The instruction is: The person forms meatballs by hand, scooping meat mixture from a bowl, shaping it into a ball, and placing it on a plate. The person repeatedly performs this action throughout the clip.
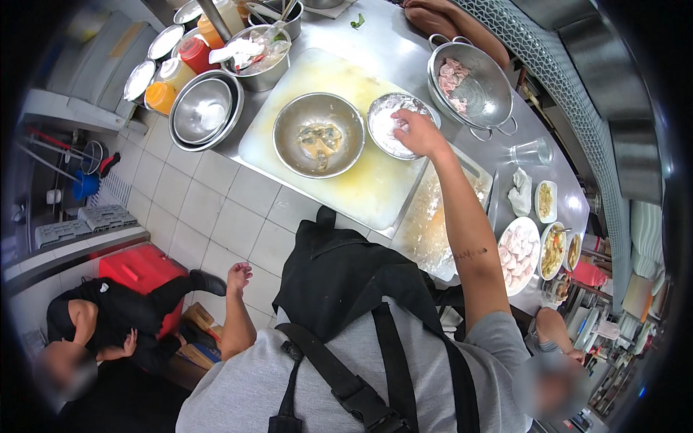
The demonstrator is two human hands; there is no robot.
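Observation:
My right hand [418, 132] reaches into a metal bowl of white powder [387, 122], fingertips at the powder; whether they pinch anything is hidden. Left of it, a larger steel bowl [287, 142] with pieces in a tan, wet mixture [319, 142] stands on a yellow-stained white cutting board [335, 195]. Away from the table, above the tiled floor, my left hand [239, 277] is raised, its fingers loosely curled and nothing seen in it. Beyond the powder bowl is a steel colander [490, 89] with raw, pinkish meat pieces [452, 76] in it.
Nested steel bowls [203, 111] and squeeze bottles [195, 54] stand at the left. A floury board [427, 227], a glass [533, 151], a white cloth [521, 192] and a plate of pale pieces [518, 254] are at the right. Another person's arms rest beyond the colander; other people are at both sides.

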